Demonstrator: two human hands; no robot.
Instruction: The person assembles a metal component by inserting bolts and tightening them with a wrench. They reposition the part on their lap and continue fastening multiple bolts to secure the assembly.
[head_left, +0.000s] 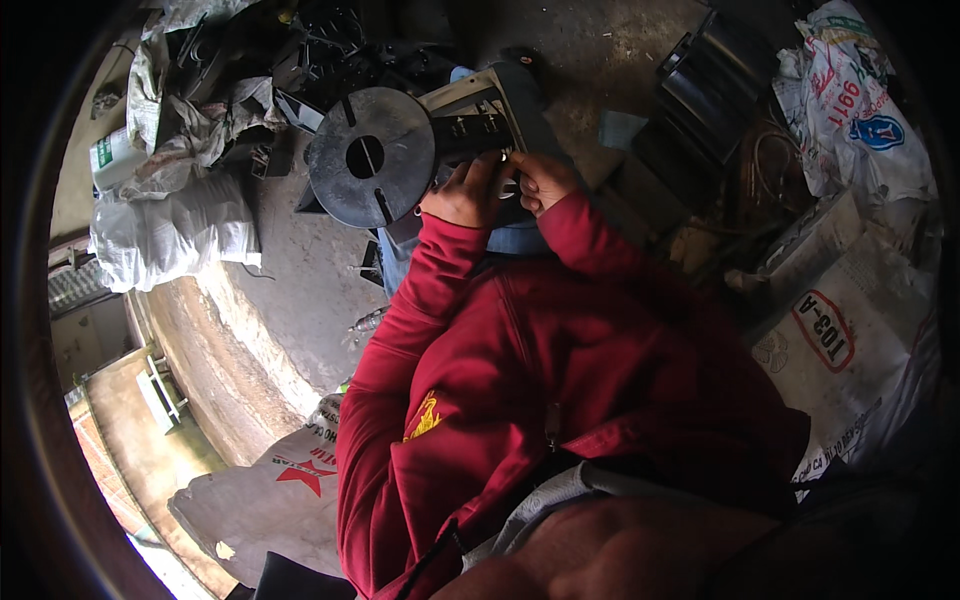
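A flat round dark-grey disc [368, 165] with a centre hole and narrow slots lies in front of me, at the far side of my left arm. From its right side runs a black strip-like piece [465, 134] with small light marks; whether the two are joined I cannot tell. My left hand [463, 195] is closed at the near edge of the black piece, its fingers curled. Touching or nearly touching its fingertips, my right hand [545, 184] pinches at the piece's right end. A tiny bright bit shows between the fingertips, too small to name.
Behind the piece is a light-edged rectangular frame [505, 92]. Black parts [330, 40] pile up at the far left, near a white plastic-wrapped bundle [175, 230]. Large glossy black parts [715, 75] lie right. Printed sacks [845, 320] stand at right; another sack [265, 500] lies lower left.
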